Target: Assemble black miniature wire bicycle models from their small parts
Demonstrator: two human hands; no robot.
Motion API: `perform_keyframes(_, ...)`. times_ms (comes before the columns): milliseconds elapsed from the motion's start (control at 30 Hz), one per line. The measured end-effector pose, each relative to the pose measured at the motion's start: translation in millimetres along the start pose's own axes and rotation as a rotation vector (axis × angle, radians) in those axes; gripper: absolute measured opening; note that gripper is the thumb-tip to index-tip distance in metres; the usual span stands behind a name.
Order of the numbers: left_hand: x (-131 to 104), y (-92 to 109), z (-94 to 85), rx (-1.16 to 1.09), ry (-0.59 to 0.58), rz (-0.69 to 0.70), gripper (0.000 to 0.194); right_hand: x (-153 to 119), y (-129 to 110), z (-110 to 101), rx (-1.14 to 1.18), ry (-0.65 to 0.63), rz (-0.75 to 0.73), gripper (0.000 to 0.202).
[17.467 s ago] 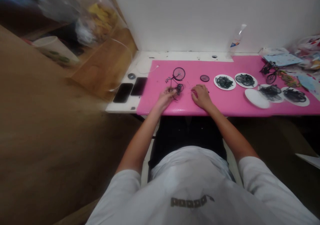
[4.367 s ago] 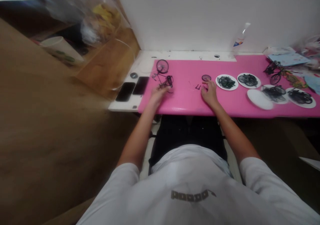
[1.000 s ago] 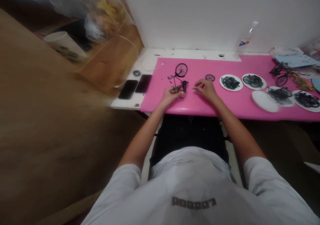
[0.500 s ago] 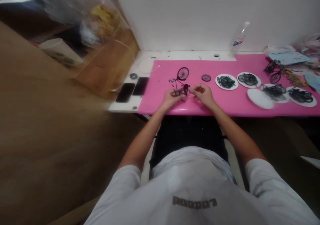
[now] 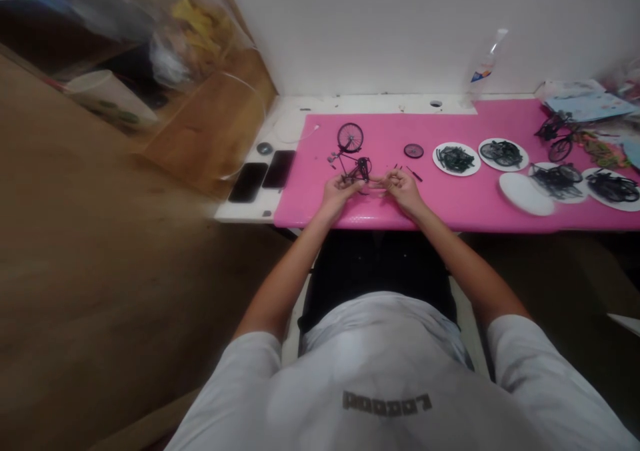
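Observation:
A small black model bicycle frame [image 5: 350, 164] with one spoked wheel [image 5: 350, 137] at its far end is over the pink mat [image 5: 450, 204]. My left hand [image 5: 340, 194] is closed on the near end of this frame. Just right of it, my right hand [image 5: 400, 187] has its fingers pinched together beside the frame's near end; anything between them is too small to make out. A loose black wheel [image 5: 413, 151] lies beyond my right hand. Small dark sticks [image 5: 414, 173] lie by its fingertips.
White plates [image 5: 457, 169] of black parts stand at the right, beside an upturned-looking white lid or plate [image 5: 526, 194]. Another black model bicycle [image 5: 559, 137] is farther right. A clear bottle [image 5: 485, 71] stands behind. Two dark phones [image 5: 249, 182] lie at the left.
The bicycle frame has tilted, its wheel swinging left. My right hand has moved slightly left, and small dark sticks now show beyond it. The view has shifted a little.

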State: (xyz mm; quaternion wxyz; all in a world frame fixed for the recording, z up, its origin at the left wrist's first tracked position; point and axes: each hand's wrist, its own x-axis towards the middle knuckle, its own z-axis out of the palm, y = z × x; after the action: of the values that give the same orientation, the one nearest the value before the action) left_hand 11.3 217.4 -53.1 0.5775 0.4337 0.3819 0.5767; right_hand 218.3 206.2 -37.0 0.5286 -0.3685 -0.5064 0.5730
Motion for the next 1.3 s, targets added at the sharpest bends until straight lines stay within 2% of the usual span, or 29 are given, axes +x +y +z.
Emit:
perform_keyframes(200,2.2,-3.7,-2.1,-0.035,-0.022,0.035,0.055,-0.9,1.0,1.4,0.027,-0.015,-0.005,0.068)
perform_keyframes(533,2.3,-6.5,-0.5,0.050,0.032,0.100,0.052,-3.9,2.5,1.5,-0.057,0.031,-0.042,0.063)
perform_keyframes(967,2.8,-5.8,-1.3,0.033,-0.006,0.080,0.053,-2.9,5.9,0.4,-0.065,0.029,-0.054,0.056)
perform_keyframes(1300,4.4,-7.7,-1.7,0.022,0.010,0.080,0.051,-3.0,3.6,2.8,-0.078,0.038,-0.060,0.056)
